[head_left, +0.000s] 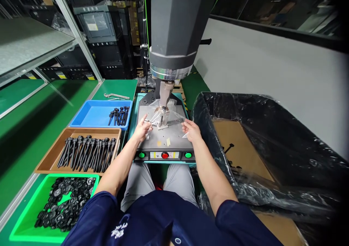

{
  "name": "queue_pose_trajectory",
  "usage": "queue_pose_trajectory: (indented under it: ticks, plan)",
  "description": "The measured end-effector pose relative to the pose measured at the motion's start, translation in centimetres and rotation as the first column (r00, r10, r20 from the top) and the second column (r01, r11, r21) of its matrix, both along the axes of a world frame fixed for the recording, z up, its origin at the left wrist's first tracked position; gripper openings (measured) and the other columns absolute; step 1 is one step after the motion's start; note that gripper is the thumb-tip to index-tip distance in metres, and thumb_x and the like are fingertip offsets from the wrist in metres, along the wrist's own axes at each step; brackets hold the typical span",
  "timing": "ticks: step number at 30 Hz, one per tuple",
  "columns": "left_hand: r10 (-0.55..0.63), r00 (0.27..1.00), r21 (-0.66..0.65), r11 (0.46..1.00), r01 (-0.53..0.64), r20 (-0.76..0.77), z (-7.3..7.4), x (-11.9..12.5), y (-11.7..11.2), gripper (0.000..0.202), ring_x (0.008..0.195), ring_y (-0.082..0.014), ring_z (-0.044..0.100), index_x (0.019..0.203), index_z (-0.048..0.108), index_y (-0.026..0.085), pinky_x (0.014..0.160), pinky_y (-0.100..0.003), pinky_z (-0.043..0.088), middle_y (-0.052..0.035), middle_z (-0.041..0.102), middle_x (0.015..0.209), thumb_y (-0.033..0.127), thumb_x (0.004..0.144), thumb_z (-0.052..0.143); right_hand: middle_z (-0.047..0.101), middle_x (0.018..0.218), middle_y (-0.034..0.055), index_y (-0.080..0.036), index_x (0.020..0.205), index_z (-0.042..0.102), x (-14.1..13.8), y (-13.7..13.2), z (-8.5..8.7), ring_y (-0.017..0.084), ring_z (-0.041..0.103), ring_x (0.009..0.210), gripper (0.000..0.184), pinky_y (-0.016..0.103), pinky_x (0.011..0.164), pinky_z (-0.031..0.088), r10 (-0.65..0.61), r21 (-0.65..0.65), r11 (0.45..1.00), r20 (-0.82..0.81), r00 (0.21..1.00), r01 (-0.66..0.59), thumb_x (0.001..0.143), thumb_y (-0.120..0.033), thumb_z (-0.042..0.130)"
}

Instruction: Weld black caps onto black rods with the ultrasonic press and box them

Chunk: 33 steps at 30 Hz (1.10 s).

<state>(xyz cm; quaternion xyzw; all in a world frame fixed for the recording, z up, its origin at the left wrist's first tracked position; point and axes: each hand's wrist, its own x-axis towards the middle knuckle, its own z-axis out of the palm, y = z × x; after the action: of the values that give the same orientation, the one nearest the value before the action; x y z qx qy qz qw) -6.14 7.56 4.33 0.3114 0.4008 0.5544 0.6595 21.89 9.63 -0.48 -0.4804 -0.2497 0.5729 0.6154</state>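
Observation:
A thin sheet of clear plastic film [174,116] stretches across the metal fixture [163,125] just below the machine's horn [165,93]. My left hand [142,129] grips the film's left side, its index finger pointing up and away from the others. On the right, my right hand [192,130] pinches the other side, and a small loose corner hangs below the fingers. Both hands are above the grey base plate [152,140], one either side of the fixture. A dark tip shows where horn and fixture meet; the film partly covers it.
Green buttons [141,154] flank a red button [164,155] along the machine's front. At left are a blue tray [89,114], a brown tray [51,149] of black rod-like parts, and a green bin [25,217] of round black parts. A lined box [242,144] stands right.

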Motion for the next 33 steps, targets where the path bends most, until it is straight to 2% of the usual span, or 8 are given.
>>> queue_pose_trajectory:
  ticks: [10,13,15,16,18,22,28,33]
  plan:
    - [-0.034,0.989,-0.057,0.998,0.026,-0.147,-1.5,-0.3,0.5,0.073,0.066,-0.0141,0.065,0.141,0.044,0.013,0.064,-0.025,0.048,-0.0056,0.067,0.082,0.026,0.075,0.075,0.07,0.075,0.0013,-0.02,0.095,0.064,0.5,-0.5,-0.7,0.012,0.063,0.057,0.035,0.021,0.048,0.051,0.023,0.01,1.0,0.029,0.999,-0.023,0.068,-0.031,0.083]
    - [0.248,0.905,-0.015,0.963,-0.27,-0.345,-0.9,-0.8,0.1,0.057,0.086,-0.019,0.067,0.127,0.054,0.015,0.072,-0.029,0.05,-0.0099,0.067,0.096,0.026,0.076,0.076,0.072,0.085,0.0038,-0.022,0.098,0.063,0.9,-0.4,-1.2,0.016,0.068,0.069,0.037,0.026,0.058,0.057,0.004,-0.017,1.0,0.083,0.997,-0.003,0.07,-0.036,0.083]
    - [0.509,0.761,0.229,0.861,-0.454,-0.402,0.2,-0.8,-0.4,0.047,0.108,-0.0233,0.061,0.121,0.059,0.02,0.083,-0.032,0.05,-0.0113,0.063,0.111,0.022,0.076,0.075,0.072,0.096,0.0055,-0.024,0.1,0.062,1.1,-0.4,-1.7,0.02,0.07,0.083,0.039,0.031,0.069,0.059,-0.063,-0.032,0.997,0.141,0.988,0.069,0.07,-0.037,0.082]
    - [0.576,0.716,0.364,0.813,-0.454,-0.393,1.0,-0.6,-0.7,0.043,0.119,-0.0254,0.056,0.118,0.061,0.022,0.089,-0.033,0.049,-0.0116,0.061,0.118,0.02,0.077,0.074,0.072,0.103,0.0063,-0.024,0.102,0.062,1.2,-0.4,-1.9,0.021,0.069,0.092,0.039,0.034,0.074,0.059,-0.113,-0.03,0.992,0.179,0.977,0.12,0.07,-0.037,0.082]
    - [0.522,0.748,0.548,0.796,-0.256,-0.41,2.9,0.4,-1.0,0.033,0.131,-0.0294,0.047,0.109,0.068,0.023,0.1,-0.038,0.045,-0.0123,0.06,0.124,0.017,0.077,0.073,0.069,0.113,0.0079,-0.024,0.104,0.062,1.1,-0.6,-2.2,0.023,0.066,0.106,0.041,0.038,0.085,0.057,-0.216,-0.001,0.975,0.255,0.942,0.224,0.07,-0.038,0.08]
    - [0.181,0.791,0.567,0.788,0.239,-0.584,6.0,3.1,0.0,0.028,0.138,-0.0375,0.038,0.097,0.074,0.022,0.11,-0.049,0.034,-0.0147,0.061,0.124,0.021,0.07,0.08,0.069,0.115,0.0103,-0.021,0.108,0.062,0.5,-1.5,-2.6,0.024,0.064,0.111,0.045,0.041,0.095,0.052,-0.295,0.086,0.955,0.322,0.9,0.282,0.07,-0.042,0.076]
    - [0.302,0.541,0.584,0.652,0.484,-0.785,5.5,4.3,3.3,0.051,0.148,-0.0432,0.016,0.12,0.069,0.026,0.116,-0.059,0.011,-0.0152,0.056,0.128,0.038,0.071,0.079,0.073,0.093,0.0068,-0.021,0.107,0.063,0.0,-4.2,-3.0,0.023,0.07,0.088,0.048,0.038,0.082,0.056,-0.174,0.05,0.985,0.282,0.944,0.167,0.065,-0.04,0.079]
    - [0.385,0.375,0.537,0.637,0.553,-0.843,4.0,4.0,4.2,0.056,0.146,-0.0436,0.021,0.129,0.064,0.027,0.116,-0.063,0.008,-0.0155,0.053,0.134,0.044,0.077,0.074,0.073,0.085,0.0061,-0.02,0.107,0.062,0.1,-5.8,-3.3,0.022,0.07,0.078,0.053,0.036,0.075,0.057,-0.135,0.048,0.991,0.276,0.952,0.127,0.064,-0.044,0.081]
